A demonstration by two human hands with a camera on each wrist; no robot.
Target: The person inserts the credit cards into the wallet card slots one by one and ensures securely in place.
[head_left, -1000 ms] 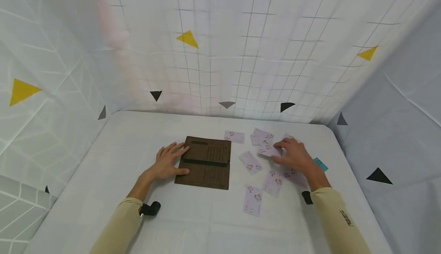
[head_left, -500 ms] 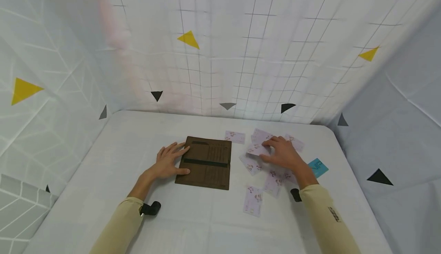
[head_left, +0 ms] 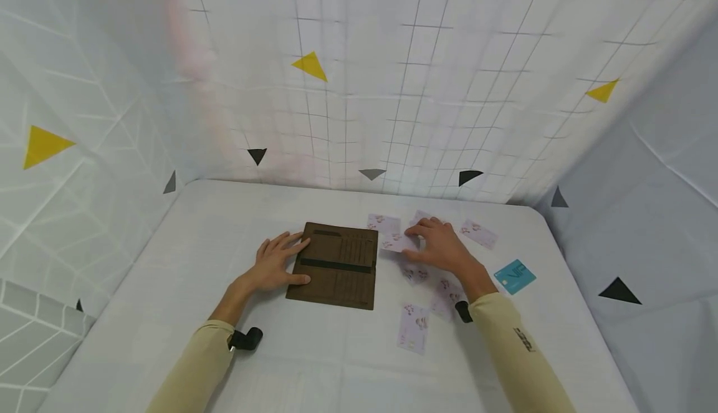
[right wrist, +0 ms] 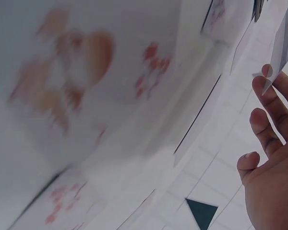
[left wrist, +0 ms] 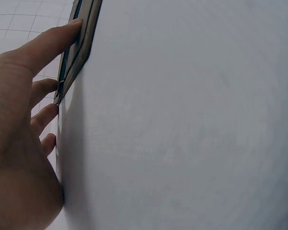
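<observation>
An unfolded brown wallet (head_left: 336,282) with card slots lies flat on the white table. My left hand (head_left: 273,265) rests at its left edge, fingers spread and fairly straight. In the left wrist view the thumb lies on top of the wallet (left wrist: 86,33). Just right of the wallet, my right hand (head_left: 445,248) pinches a pale pink printed card (head_left: 394,242) between thumb and fingers. The right wrist view shows that card (right wrist: 281,45) tilted and raised off the table. Below and behind this hand lie more pink cards, such as one (head_left: 415,273) partly covered.
Loose pink cards lie around, among them one at the front (head_left: 412,329), one at the back right (head_left: 478,233) and one behind the wallet's corner (head_left: 384,222). A blue VIP card (head_left: 515,276) lies at the right. White sheeting (head_left: 370,101) hangs behind the table.
My right hand has carried the pinched pink card leftward toward the wallet, uncovering the blue card and the back right pink card. The left hand and wallet have stayed in place.
</observation>
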